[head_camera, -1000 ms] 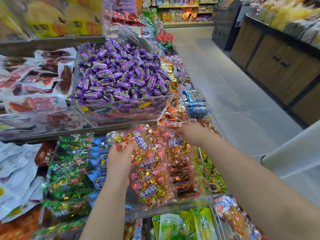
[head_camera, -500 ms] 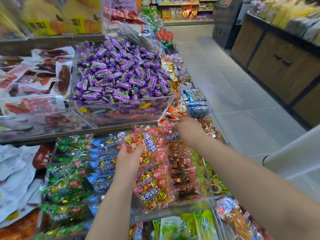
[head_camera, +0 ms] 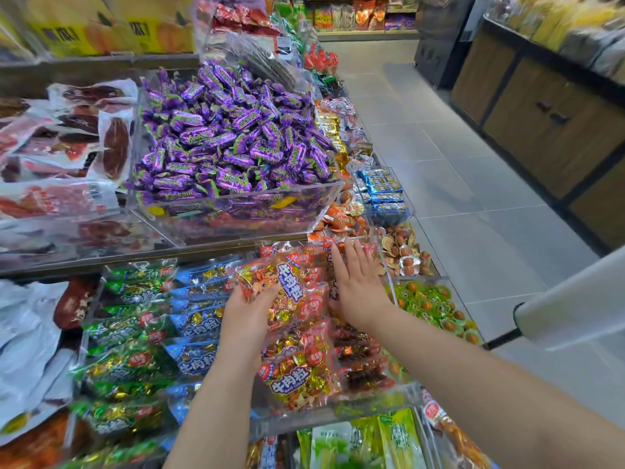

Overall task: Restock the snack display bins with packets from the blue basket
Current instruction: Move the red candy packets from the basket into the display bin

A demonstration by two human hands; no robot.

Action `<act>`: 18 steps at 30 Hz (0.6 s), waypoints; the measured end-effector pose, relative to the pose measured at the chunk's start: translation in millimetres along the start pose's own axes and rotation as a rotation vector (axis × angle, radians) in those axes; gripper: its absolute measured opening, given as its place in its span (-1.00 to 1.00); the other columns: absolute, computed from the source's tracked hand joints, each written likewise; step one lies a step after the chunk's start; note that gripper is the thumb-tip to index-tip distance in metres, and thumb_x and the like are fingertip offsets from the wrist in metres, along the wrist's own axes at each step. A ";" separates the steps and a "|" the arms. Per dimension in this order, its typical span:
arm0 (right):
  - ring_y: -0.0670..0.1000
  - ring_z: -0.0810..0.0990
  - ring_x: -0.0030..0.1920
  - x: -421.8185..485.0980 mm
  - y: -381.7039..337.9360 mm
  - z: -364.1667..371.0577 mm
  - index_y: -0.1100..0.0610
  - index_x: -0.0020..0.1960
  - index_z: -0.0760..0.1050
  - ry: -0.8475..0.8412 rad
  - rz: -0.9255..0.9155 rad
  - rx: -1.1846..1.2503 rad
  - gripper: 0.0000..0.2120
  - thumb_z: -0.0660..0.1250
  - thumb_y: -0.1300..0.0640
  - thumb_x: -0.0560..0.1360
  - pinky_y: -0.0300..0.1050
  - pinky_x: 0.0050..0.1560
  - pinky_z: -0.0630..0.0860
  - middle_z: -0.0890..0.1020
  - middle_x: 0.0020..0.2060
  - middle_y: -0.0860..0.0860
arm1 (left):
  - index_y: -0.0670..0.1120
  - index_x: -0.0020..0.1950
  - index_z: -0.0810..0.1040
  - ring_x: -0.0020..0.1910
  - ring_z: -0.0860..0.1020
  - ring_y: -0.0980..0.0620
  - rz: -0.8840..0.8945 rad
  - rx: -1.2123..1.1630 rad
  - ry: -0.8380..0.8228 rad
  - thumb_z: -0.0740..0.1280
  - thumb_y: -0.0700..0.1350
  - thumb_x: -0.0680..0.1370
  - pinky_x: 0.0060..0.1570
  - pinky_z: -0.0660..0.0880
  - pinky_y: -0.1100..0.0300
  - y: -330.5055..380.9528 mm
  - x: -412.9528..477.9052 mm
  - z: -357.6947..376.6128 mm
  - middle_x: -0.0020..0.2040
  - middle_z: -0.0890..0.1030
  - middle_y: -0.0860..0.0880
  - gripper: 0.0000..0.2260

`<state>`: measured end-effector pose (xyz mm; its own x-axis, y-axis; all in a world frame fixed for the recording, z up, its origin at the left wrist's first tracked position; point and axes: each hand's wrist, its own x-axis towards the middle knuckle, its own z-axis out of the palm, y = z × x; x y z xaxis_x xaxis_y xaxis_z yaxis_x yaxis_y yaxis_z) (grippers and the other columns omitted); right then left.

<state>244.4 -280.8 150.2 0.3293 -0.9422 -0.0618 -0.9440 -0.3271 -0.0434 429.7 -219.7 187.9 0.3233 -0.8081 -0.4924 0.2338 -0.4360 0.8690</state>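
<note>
A clear plastic bin (head_camera: 338, 412) in front of me holds red and gold beef-cube packets. My left hand (head_camera: 248, 313) grips the lower edge of one red packet (head_camera: 287, 286), which is tilted up over the pile. My right hand (head_camera: 356, 286) lies flat, fingers spread, on the packets at the bin's back right. More red packets (head_camera: 294, 380) lie stacked nearer me. The blue basket is not in view.
Green packets (head_camera: 121, 363) and blue packets (head_camera: 196, 319) fill the bin to the left. A raised clear bin of purple candies (head_camera: 230, 140) stands behind. Small egg packs (head_camera: 406, 252) and green cups (head_camera: 429, 302) sit to the right, beside the tiled aisle (head_camera: 473, 184).
My left hand has lifted and slid the red packet to the right over the pile. My right hand has opened and flattened on the packets at the back.
</note>
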 end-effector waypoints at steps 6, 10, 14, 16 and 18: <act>0.23 -0.28 0.49 -5.5 4.7 4.3 -0.07 0.42 -0.54 -0.057 -0.182 -0.211 0.01 0.29 0.07 0.46 0.29 0.33 -0.47 -0.17 0.51 0.12 | 0.02 0.52 0.21 0.39 0.39 -0.13 -0.037 -0.005 -0.004 0.44 0.02 0.48 0.22 0.46 -0.24 2.0 1.6 -4.3 0.47 0.37 -0.07 -0.32; 0.18 0.47 0.13 -4.4 13.3 -6.4 0.08 0.44 0.27 0.199 0.018 -0.150 -0.20 0.50 -0.11 0.30 0.26 0.30 0.27 0.50 0.07 0.10 | 0.00 0.53 0.19 0.39 0.39 -0.14 -0.048 0.027 0.008 0.42 0.02 0.49 0.08 0.55 -0.19 4.9 1.3 -4.4 0.47 0.35 -0.08 -0.32; 0.25 0.45 0.24 8.2 15.4 -1.2 0.20 0.45 0.28 0.262 0.032 -0.069 -0.23 0.47 -0.08 0.37 0.27 0.37 0.17 0.51 0.14 0.19 | -0.08 0.51 0.23 0.31 0.47 -0.17 -0.059 0.027 0.011 0.41 -0.02 0.50 -0.23 0.64 0.00 7.0 0.3 -3.8 0.42 0.41 -0.13 -0.36; 0.28 0.02 0.49 10.6 9.8 4.4 0.15 0.53 -0.15 0.202 0.026 -0.046 -0.23 0.26 0.04 0.53 0.23 0.42 -0.30 0.19 0.45 0.23 | -0.08 0.51 0.23 0.34 0.45 -0.18 -0.055 0.031 0.008 0.41 0.00 0.50 -0.08 0.63 -0.10 5.9 0.3 -4.5 0.44 0.39 -0.13 -0.36; 0.29 -0.25 0.47 6.1 5.7 10.3 0.14 0.49 -0.24 0.169 0.011 -0.083 -0.21 0.23 0.19 0.47 0.21 0.39 -0.44 -0.10 0.50 0.21 | -0.06 0.51 0.23 0.35 0.43 -0.19 -0.045 0.039 -0.001 0.42 0.01 0.49 0.10 0.54 -0.22 4.5 0.2 -5.5 0.44 0.39 -0.13 -0.35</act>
<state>241.2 -287.6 139.3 0.3171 -0.9424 0.1065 -0.9484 -0.3146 0.0396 435.8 -219.7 191.5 0.3124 -0.7877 -0.5310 0.2120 -0.4871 0.8472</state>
